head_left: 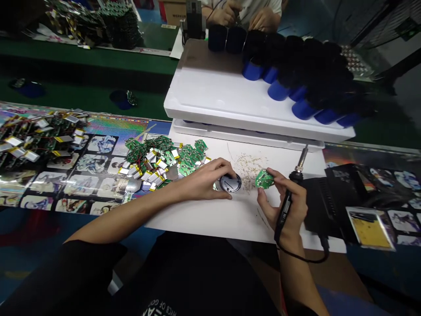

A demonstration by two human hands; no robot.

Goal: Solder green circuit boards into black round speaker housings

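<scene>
My left hand (pixel 207 180) rests on the white board (pixel 210 215), its fingers closed around a small round silver-rimmed part (pixel 230 183). My right hand (pixel 286 199) pinches a green circuit board (pixel 264 178) between thumb and fingertips. The same hand also carries a black soldering iron (pixel 289 193), its metal tip pointing up and away. Solder scraps (pixel 248 164) lie scattered just beyond the round part.
A pile of green circuit boards with silver batteries (pixel 158 160) lies left of my hands, with more (pixel 36 140) at far left. White foam trays (pixel 237 101) carry blue and black cylinders (pixel 296 70). A black box (pixel 332 197) stands right. Another person's hands (pixel 243 15) work opposite.
</scene>
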